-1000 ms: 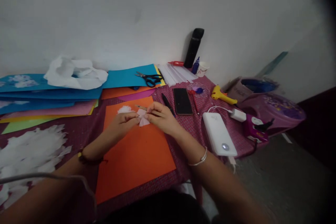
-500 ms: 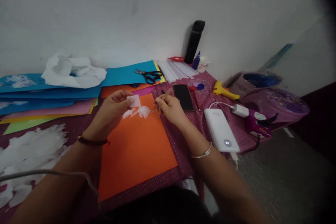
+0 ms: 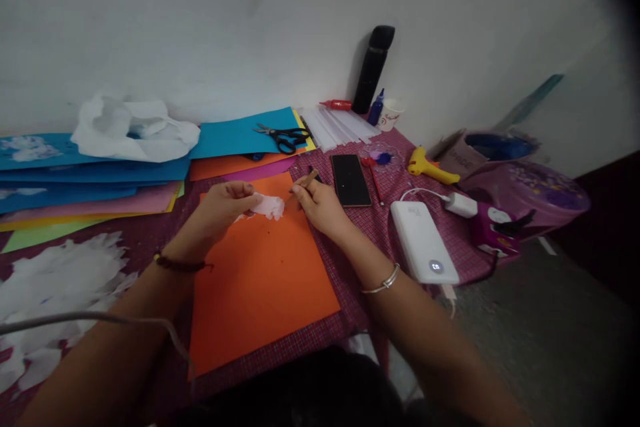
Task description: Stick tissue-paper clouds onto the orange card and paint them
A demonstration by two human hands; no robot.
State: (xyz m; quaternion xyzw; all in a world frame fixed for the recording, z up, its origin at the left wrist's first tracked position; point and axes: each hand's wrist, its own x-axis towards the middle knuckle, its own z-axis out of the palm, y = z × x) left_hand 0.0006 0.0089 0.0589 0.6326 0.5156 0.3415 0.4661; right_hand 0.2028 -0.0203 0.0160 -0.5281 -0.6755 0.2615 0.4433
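Over the upper part of an orange paper sheet [image 3: 265, 287], my left hand [image 3: 227, 208] pinches a small piece of white tissue paper [image 3: 260, 203]. This piece merges in view with the white tissue cluster [image 3: 274, 209] on the sheet, and I cannot tell whether they touch. At the sheet's upper right edge, my right hand [image 3: 320, 203] is closed around a thin brown wooden stick [image 3: 310, 178]. The stick's lower tip points down-left at the cluster's right side.
Torn tissue pieces [image 3: 65, 273] lie at left. Behind are coloured sheets [image 3: 100, 177], crumpled tissue [image 3: 135, 130] and scissors [image 3: 283, 137]. On the right sit a phone [image 3: 351, 180], a glue gun [image 3: 431, 168] and a power bank [image 3: 424, 243]. A cable [image 3: 90, 315] crosses the lower left.
My left hand has lowered its tissue piece toward the cluster, so the two overlap in view. My right hand and the stick have shifted slightly. The camera view has tilted a little.
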